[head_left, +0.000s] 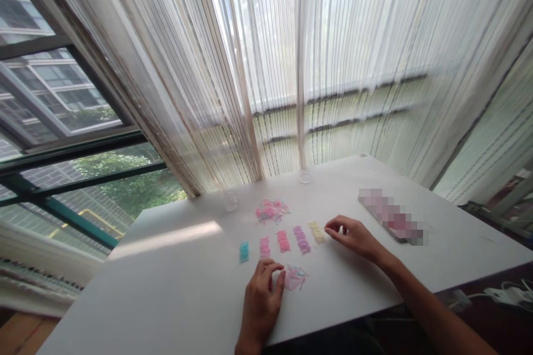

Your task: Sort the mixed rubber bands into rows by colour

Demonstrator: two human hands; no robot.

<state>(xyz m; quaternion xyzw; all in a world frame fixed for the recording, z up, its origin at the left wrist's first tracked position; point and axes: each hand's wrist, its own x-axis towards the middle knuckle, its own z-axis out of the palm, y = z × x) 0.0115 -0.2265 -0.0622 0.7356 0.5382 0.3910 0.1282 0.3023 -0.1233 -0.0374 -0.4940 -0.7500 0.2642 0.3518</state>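
Note:
My right hand is at the right edge of a row of small pale yellow strips, thumb and fingertips pinched together. Whatever it pinches is too small to make out. My left hand is curled beside a loose mixed pile of pink and teal strips, thumb and index tips close together; anything between them is hidden. Sorted rows lie across the table: teal strips, light pink strips, hot pink strips and purple strips. Behind them is a larger mixed pile.
The white table stands against sheer curtains. Two clear round containers or lids, one at left and one in the middle, sit near the back edge. A blurred-out phone-like slab lies right. White cables are beyond the right front edge.

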